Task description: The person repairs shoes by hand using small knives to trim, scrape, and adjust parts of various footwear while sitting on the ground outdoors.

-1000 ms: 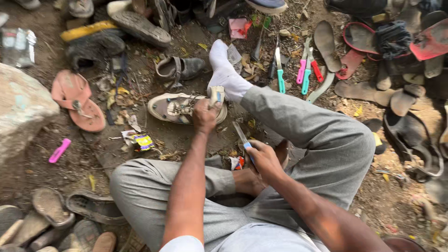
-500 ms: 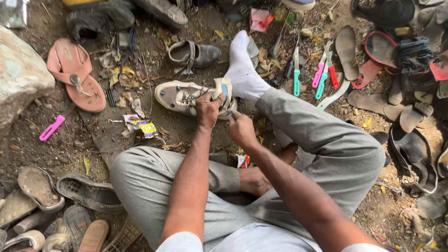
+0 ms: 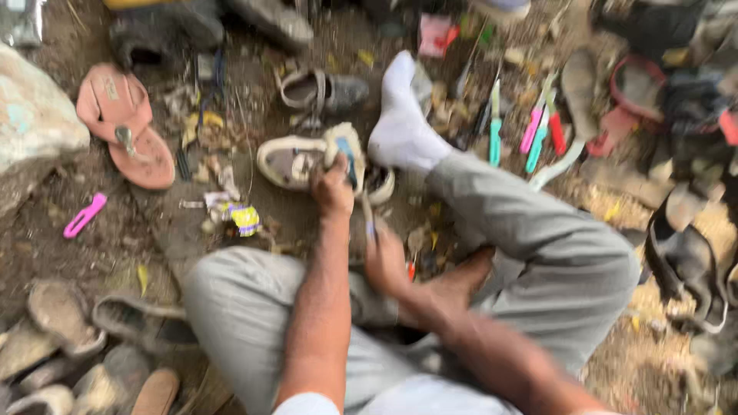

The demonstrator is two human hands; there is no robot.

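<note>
I sit on the dirt ground in grey trousers, one white-socked foot [image 3: 400,127] stretched forward. A worn cream shoe [image 3: 296,161] lies on the ground beside that foot. My left hand [image 3: 332,187] grips the shoe's back end and holds it up. My right hand [image 3: 384,260] is nearer my lap, below the shoe, shut on a thin tool [image 3: 367,219] whose tip points up toward the shoe. The picture is blurred, so the tool's kind is unclear.
A pink sandal [image 3: 127,134] and a pink clip [image 3: 84,215] lie at left beside a stone [image 3: 31,127]. A grey sandal [image 3: 319,91] sits behind the shoe. Colour-handled tools [image 3: 530,131] lie right of the foot. Old footwear piles up at lower left [image 3: 69,338] and right [image 3: 684,257].
My right hand has drawn back from the shoe toward my lap with the thin tool. My left hand stays on the shoe. The view has shifted slightly.
</note>
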